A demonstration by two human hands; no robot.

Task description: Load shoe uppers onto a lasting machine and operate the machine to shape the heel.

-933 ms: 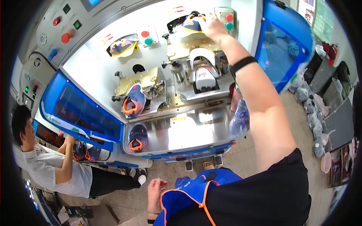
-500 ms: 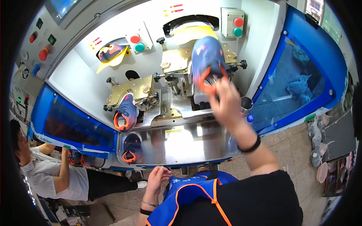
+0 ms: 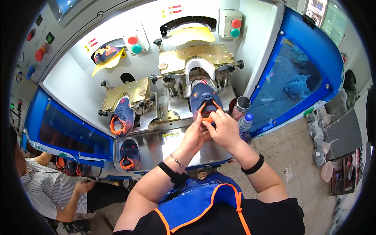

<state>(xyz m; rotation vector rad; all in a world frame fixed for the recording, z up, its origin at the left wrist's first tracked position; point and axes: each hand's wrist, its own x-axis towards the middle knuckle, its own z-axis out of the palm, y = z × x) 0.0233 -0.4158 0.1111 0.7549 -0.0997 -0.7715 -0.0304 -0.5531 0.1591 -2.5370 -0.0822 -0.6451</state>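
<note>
A dark blue sneaker with an orange collar (image 3: 203, 96) points toe-first into the machine's right-hand station, under a brass clamp plate (image 3: 196, 55). At its heel, my left hand (image 3: 196, 135) pinches the orange collar edge. From the other side my right hand (image 3: 224, 127) grips the same heel edge, its fingers close to the left ones. A matching sneaker (image 3: 122, 115) sits with its toe at the left station's brass plate (image 3: 127, 94). Another such sneaker (image 3: 129, 154) lies on the steel ledge (image 3: 168, 150), left of my hands.
A steel tumbler (image 3: 242, 103) and a blue-capped bottle (image 3: 245, 124) stand right of my right hand. Blue machine doors flank the opening, the right door (image 3: 290, 84) swung outward. Button boxes (image 3: 230, 24) are on the back wall. A person in a striped shirt (image 3: 51, 188) is at lower left.
The sneaker in my right hand has come down from above the right station to in front of its clamp. My left hand has risen from the apron to the shoe's heel.
</note>
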